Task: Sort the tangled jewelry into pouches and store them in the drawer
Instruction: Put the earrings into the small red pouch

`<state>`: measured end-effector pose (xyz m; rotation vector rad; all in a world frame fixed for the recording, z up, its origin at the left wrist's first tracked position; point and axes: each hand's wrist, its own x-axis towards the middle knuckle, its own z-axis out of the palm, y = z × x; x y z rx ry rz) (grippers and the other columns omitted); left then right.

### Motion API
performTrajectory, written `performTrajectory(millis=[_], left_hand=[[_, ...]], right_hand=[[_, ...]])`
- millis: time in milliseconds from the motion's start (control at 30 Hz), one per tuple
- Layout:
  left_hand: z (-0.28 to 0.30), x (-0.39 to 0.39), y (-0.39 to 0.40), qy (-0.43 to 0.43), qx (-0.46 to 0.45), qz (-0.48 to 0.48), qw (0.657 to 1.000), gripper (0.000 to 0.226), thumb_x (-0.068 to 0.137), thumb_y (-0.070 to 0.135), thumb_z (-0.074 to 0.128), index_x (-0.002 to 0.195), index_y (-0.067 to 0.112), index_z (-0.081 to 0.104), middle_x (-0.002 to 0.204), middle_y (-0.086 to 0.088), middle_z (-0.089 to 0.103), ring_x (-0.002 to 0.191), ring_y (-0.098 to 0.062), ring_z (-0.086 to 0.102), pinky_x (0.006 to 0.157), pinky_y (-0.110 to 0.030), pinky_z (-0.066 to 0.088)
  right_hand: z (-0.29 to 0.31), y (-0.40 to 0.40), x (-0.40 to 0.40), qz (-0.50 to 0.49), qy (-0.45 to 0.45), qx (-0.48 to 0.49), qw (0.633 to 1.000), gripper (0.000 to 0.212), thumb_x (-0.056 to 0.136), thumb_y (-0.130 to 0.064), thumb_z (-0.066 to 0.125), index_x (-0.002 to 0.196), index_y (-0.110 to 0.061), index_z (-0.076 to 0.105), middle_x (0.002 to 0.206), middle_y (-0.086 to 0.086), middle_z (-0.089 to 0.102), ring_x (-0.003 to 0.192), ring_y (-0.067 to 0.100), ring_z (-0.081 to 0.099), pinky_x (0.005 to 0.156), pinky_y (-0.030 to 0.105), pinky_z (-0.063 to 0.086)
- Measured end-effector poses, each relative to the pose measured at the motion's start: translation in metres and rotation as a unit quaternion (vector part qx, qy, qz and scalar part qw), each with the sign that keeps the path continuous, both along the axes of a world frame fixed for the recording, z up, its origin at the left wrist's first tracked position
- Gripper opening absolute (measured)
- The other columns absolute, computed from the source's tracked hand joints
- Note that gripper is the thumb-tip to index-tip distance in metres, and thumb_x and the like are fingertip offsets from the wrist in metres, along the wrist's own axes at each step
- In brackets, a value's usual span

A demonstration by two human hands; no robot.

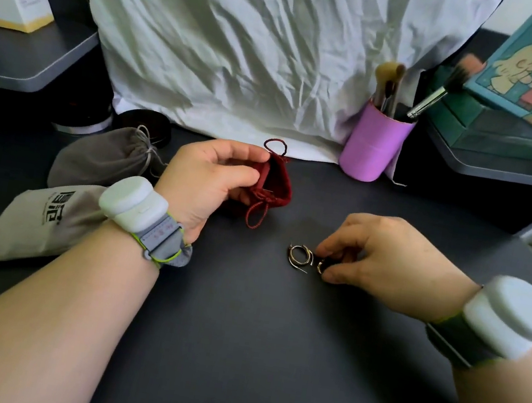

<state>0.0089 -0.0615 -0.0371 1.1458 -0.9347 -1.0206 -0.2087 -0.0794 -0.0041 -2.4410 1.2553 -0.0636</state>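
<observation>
My left hand grips the small dark-red drawstring pouch, its mouth held agape above the dark table. To its right, my right hand pinches a ring beside silver hoop earrings lying on the table.

Matt velvety red pouch, shiny metal rings, matt dark tabletop.
</observation>
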Motion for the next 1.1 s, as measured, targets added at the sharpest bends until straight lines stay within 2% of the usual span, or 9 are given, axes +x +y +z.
performTrajectory(millis=[100, 233, 333, 433, 533, 600, 767, 1100], left_hand=[[-0.001, -0.001, 0.000, -0.006, 0.001, -0.002, 1.000, 0.028, 0.079, -0.013, 0.058, 0.086, 0.012, 0.070, 0.082, -0.008, 0.070, 0.064, -0.017, 0.061, 0.052, -0.022, 0.049], [-0.002, 0.000, -0.001, -0.006, 0.006, 0.001, 1.000, 0.029, 0.079, -0.012, 0.059, 0.086, 0.013, 0.071, 0.082, -0.008, 0.070, 0.065, -0.019, 0.061, 0.053, -0.023, 0.049], [-0.002, 0.000, -0.001, -0.008, 0.005, 0.001, 1.000, 0.029, 0.079, -0.012, 0.059, 0.085, 0.014, 0.071, 0.080, -0.007, 0.070, 0.066, -0.022, 0.060, 0.053, -0.023, 0.049], [-0.003, 0.001, -0.001, -0.007, 0.004, 0.000, 1.000, 0.029, 0.079, -0.012, 0.059, 0.085, 0.014, 0.071, 0.081, -0.008, 0.070, 0.066, -0.022, 0.060, 0.053, -0.023, 0.049], [-0.004, 0.002, -0.001, -0.011, 0.003, 0.000, 1.000, 0.030, 0.078, -0.011, 0.059, 0.084, 0.015, 0.072, 0.081, -0.007, 0.071, 0.066, -0.022, 0.061, 0.052, -0.023, 0.049], [-0.004, 0.001, -0.002, -0.012, 0.002, -0.001, 1.000, 0.030, 0.078, -0.011, 0.060, 0.084, 0.016, 0.072, 0.082, -0.008, 0.071, 0.067, -0.023, 0.061, 0.053, -0.023, 0.049], [-0.005, 0.002, -0.003, -0.014, 0.001, 0.002, 1.000, 0.030, 0.077, -0.011, 0.060, 0.084, 0.016, 0.073, 0.083, -0.008, 0.072, 0.070, -0.026, 0.061, 0.054, -0.025, 0.049], [-0.005, 0.002, -0.003, -0.010, 0.000, -0.004, 1.000, 0.030, 0.079, -0.012, 0.059, 0.085, 0.014, 0.072, 0.079, -0.007, 0.071, 0.064, -0.022, 0.062, 0.052, -0.023, 0.049]], right_hand=[[-0.002, -0.002, 0.000, -0.013, -0.016, 0.007, 1.000, 0.016, 0.070, -0.029, 0.078, 0.084, -0.032, 0.071, 0.079, -0.012, 0.060, 0.071, -0.002, 0.057, 0.072, 0.018, 0.046], [-0.004, -0.004, 0.001, 0.011, -0.027, 0.028, 0.999, 0.014, 0.068, -0.032, 0.080, 0.073, -0.031, 0.066, 0.084, -0.012, 0.056, 0.070, -0.002, 0.054, 0.065, 0.011, 0.041], [-0.006, -0.002, 0.007, 0.040, -0.074, 0.033, 0.996, 0.016, 0.066, -0.028, 0.082, 0.068, -0.031, 0.066, 0.096, -0.015, 0.054, 0.081, -0.002, 0.054, 0.074, 0.011, 0.041], [-0.008, -0.002, 0.015, 0.062, -0.086, 0.020, 0.994, 0.017, 0.068, -0.024, 0.080, 0.068, -0.032, 0.065, 0.101, -0.015, 0.057, 0.089, -0.001, 0.054, 0.081, 0.012, 0.040], [-0.007, -0.005, 0.021, 0.059, -0.067, 0.012, 0.996, 0.015, 0.069, -0.025, 0.079, 0.072, -0.031, 0.065, 0.095, -0.012, 0.058, 0.085, 0.003, 0.055, 0.079, 0.021, 0.044], [-0.006, -0.008, 0.024, 0.051, -0.047, 0.011, 0.997, 0.015, 0.069, -0.027, 0.079, 0.075, -0.031, 0.066, 0.092, -0.011, 0.056, 0.082, 0.003, 0.055, 0.077, 0.022, 0.045], [-0.003, -0.013, 0.030, 0.046, -0.023, 0.032, 0.998, 0.026, 0.066, -0.030, 0.081, 0.078, -0.036, 0.059, 0.088, -0.013, 0.053, 0.078, 0.000, 0.053, 0.062, 0.007, 0.037], [-0.001, -0.017, 0.036, 0.045, -0.039, 0.037, 0.998, 0.029, 0.060, -0.026, 0.084, 0.070, -0.035, 0.058, 0.086, -0.012, 0.052, 0.071, -0.003, 0.051, 0.062, 0.005, 0.038]])
